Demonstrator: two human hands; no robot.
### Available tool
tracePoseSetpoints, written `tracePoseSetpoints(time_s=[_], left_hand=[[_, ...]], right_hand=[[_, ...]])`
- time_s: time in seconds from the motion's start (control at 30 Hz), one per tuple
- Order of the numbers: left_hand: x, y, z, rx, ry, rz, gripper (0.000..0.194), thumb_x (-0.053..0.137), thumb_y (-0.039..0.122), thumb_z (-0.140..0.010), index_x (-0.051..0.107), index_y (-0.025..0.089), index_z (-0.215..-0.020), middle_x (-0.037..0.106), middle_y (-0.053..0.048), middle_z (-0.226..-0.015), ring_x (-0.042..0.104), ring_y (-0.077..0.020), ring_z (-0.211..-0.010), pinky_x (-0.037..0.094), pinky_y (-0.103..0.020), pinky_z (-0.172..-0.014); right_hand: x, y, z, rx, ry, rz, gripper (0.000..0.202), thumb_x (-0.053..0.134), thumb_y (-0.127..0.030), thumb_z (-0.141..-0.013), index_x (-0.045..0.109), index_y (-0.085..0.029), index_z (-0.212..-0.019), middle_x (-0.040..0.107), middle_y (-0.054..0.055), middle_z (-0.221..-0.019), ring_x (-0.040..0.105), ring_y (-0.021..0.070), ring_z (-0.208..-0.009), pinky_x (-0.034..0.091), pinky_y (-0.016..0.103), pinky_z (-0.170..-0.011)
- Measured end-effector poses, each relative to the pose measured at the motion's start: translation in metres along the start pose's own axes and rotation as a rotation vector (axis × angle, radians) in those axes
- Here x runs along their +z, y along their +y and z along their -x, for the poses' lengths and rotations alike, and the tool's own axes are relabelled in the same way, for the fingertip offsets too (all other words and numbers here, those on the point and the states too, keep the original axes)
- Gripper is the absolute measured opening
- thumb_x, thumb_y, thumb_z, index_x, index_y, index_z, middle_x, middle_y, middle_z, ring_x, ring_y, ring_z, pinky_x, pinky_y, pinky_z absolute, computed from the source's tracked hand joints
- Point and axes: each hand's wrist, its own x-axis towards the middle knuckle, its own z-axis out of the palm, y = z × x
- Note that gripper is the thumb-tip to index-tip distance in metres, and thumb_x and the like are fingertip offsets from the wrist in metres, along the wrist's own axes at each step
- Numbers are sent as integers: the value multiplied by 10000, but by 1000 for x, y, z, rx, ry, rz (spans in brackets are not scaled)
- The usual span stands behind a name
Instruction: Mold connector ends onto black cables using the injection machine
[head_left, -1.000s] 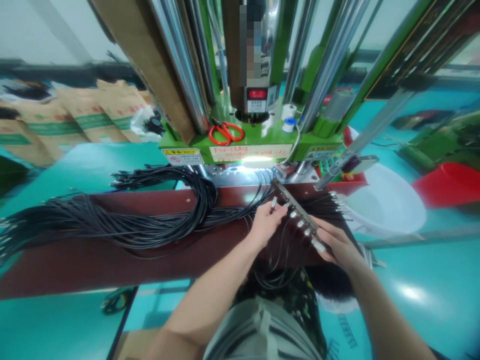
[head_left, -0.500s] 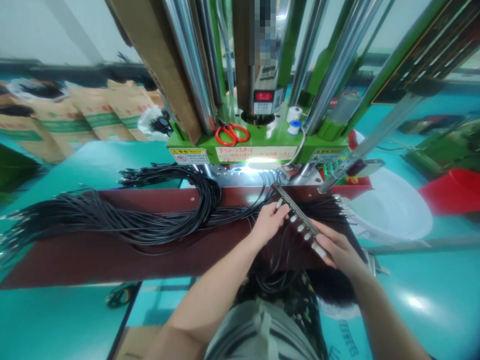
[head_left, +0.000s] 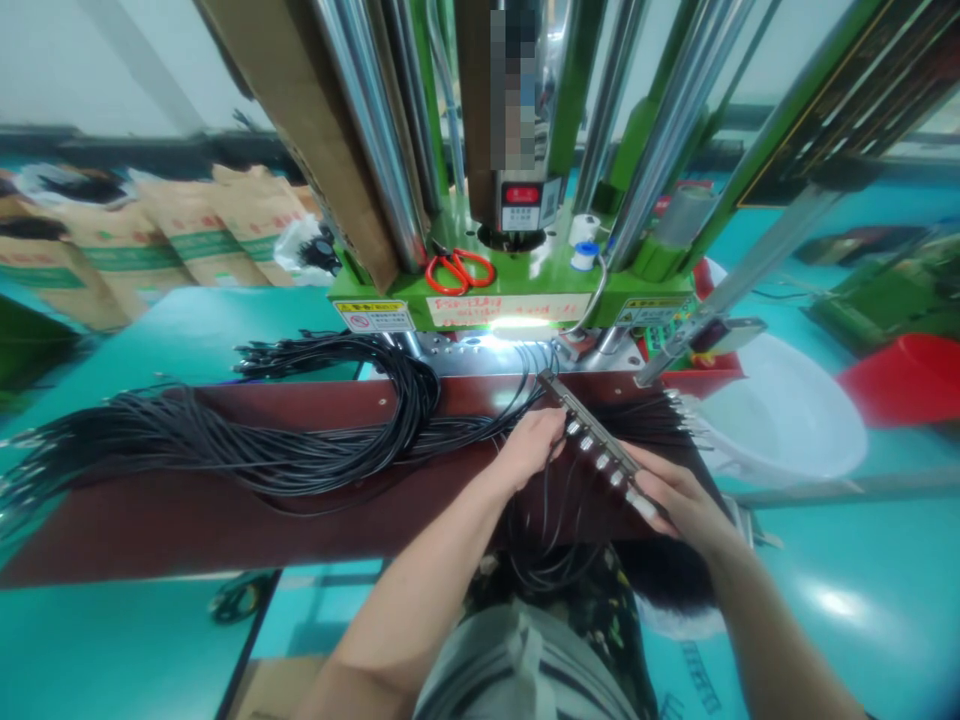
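A long dark metal bar (head_left: 592, 425) with several silver connectors along it lies diagonally over the brown board (head_left: 450, 510). My right hand (head_left: 675, 495) grips its lower right end. Near its upper left end is my left hand (head_left: 534, 440), with the fingers pressed together; black cable hangs by the fingertips, and what they hold is too small to make out. Several thin black cables (head_left: 551, 510) hang below the bar toward my lap. A thick bundle of black cables (head_left: 300, 455) runs across the board to the left.
A green machine (head_left: 457, 315) with metal columns stands right ahead, with red-handled scissors (head_left: 459, 272) and a blue-and-white spool (head_left: 585, 256) on it. At the right are a white basin (head_left: 795, 420) and a red container (head_left: 911, 375). Paper sacks (head_left: 135, 235) stand at the back left.
My left hand has drawn slightly left and down, off the connector near the bar's upper end. My right hand keeps its hold, and the bar has barely shifted.
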Motion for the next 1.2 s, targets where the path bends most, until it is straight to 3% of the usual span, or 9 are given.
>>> tracePoseSetpoints(time_s=[0.17,0.43,0.6,0.7,0.83,0.97,1.1,1.2], left_hand=[[-2,-2,-1,-43,29,63,350,394,389,-795,277,198,-526,284,67,-407,251,-43,-316,127,-193,-332],[1,0,-3,-102,16,-6,310,381,393,-791,326,195,-559,316,66,-407,260,-48,-322,120,-185,-333],[2,-6,-4,57,127,-150,108,446,304,-770,422,199,-757,414,75,-531,345,-53,-407,268,-173,-417],[5,-4,-2,180,142,-227,99,458,270,-769,448,198,-837,434,66,-599,385,-58,-468,315,-182,-482],[5,13,12,274,41,-301,89,445,268,-792,476,184,-788,462,40,-642,438,-81,-554,352,-200,-553],[-9,34,25,348,15,-390,125,439,285,-808,486,182,-755,475,30,-662,441,-91,-585,343,-204,-563],[-36,37,20,345,137,-481,145,439,284,-802,479,182,-706,457,40,-604,418,-93,-553,322,-205,-547],[-57,28,10,351,288,-579,133,440,260,-790,485,182,-691,487,32,-630,439,-104,-591,330,-213,-585]], right_hand=[[4,-5,4,26,-37,76,583,486,-435,-845,363,-167,-1348,492,-24,-552,308,33,-346,224,160,-315],[11,-8,12,30,23,83,561,503,-426,-830,384,-181,-1321,451,-52,-522,297,33,-345,208,153,-314],[-13,-10,25,85,70,71,539,599,-439,-755,429,-198,-1206,469,-55,-628,268,7,-350,175,147,-307],[-35,-22,22,126,35,149,477,616,-428,-740,461,-201,-1130,430,-78,-593,254,7,-347,154,144,-307],[-55,-49,-10,145,-123,351,411,602,-398,-738,522,-189,-1083,482,-57,-585,321,28,-352,187,156,-311],[-52,-77,-65,93,-215,672,297,545,-287,-739,612,-158,-998,576,-3,-620,435,66,-399,299,180,-362],[-33,-87,-119,-141,-320,861,246,523,-198,-695,676,-131,-875,606,34,-721,548,133,-605,426,228,-553],[-19,-83,-146,-243,-345,915,221,556,-151,-633,697,-134,-802,597,45,-794,560,168,-748,433,252,-673]])
